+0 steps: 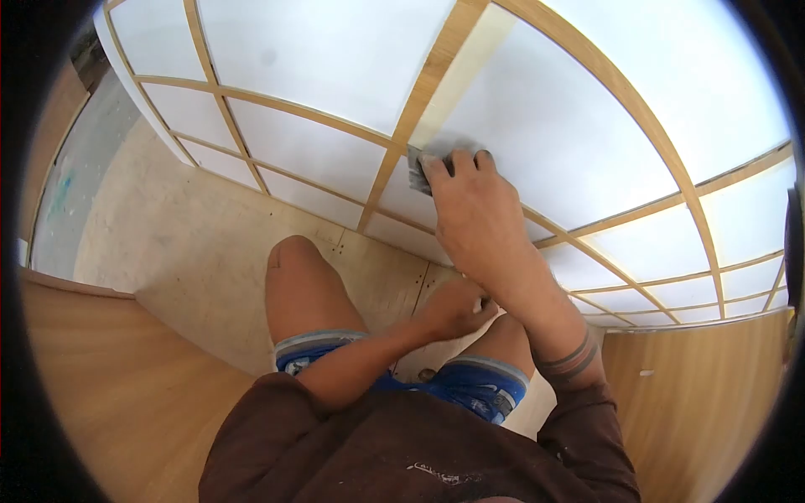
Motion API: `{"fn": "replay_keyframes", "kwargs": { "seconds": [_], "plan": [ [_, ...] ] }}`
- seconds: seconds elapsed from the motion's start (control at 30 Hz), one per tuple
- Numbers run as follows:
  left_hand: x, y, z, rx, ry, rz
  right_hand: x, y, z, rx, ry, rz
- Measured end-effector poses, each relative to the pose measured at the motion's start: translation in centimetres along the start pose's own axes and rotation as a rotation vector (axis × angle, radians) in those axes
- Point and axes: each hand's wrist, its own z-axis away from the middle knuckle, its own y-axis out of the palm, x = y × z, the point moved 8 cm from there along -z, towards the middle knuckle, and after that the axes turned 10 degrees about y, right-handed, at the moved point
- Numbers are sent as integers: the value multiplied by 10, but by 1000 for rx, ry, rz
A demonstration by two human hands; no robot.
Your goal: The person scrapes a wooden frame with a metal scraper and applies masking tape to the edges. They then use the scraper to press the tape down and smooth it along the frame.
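Note:
My right hand (478, 201) is up against the white panel (314, 38), its fingers wrapped round a thin grey pad (417, 172). The pad touches the panel beside a crossing of the wooden strips (394, 144). A pale yellowish band (461, 75) runs down the panel to just above the pad. Below the right wrist, my left hand (457, 310) is curled closed over my lap, near the right forearm. Whatever its fingers may hold is hidden.
Wooden strips form a grid over the curved white panel. Light plywood flooring (193, 218) with screws lies beneath. Brown wooden boards stand at the lower left (126, 377) and lower right (688, 394). My bare knees are close to the panel's lower edge.

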Motion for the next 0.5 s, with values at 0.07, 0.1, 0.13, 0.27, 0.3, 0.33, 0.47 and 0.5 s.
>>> {"fn": "replay_keyframes", "kwargs": {
  "seconds": [0.07, 0.1, 0.13, 0.27, 0.3, 0.33, 0.47, 0.5],
  "plan": [
    [-29, -48, -9, -153, 14, -30, -4, -2, 1, 37, 50, 3],
    [-41, -74, -8, -316, 30, -61, -8, -2, 0, 74, 92, 12],
    [-36, -73, -2, -310, 29, -54, -13, -4, 1, 77, 100, 13],
    [-21, -94, 22, -658, -32, 439, -51, -29, 16, 73, 127, -103],
    [-23, -99, 23, -688, -43, 532, -61, -39, 21, 58, 137, -201],
    [-21, -102, 24, -693, -47, 523, -67, -44, 27, 59, 131, -209],
    [-30, -110, 23, -651, 34, 407, -106, -55, 63, -10, 458, -700],
    [-26, -106, 23, -627, -21, 480, -116, -49, 75, 21, 593, -880]
  ]
}}
